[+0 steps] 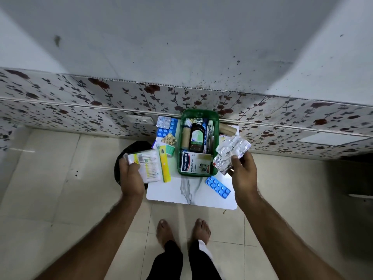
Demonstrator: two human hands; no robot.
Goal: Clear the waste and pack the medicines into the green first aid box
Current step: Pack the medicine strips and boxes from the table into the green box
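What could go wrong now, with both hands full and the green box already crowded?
1. The right hand holds the silver strips loosely by one end; one may slip out.
2. The green box looks nearly full, so the white carton in the left hand may not fit.
3. The blue strip lies near the board's edge and could be knocked off.

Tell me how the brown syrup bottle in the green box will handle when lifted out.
The brown syrup bottle looks like glass or hard plastic, so probably rigid and fairly heavy for its size. It lies on its side, wedged between a bandage roll and a tube in the green box; freed, it could roll.
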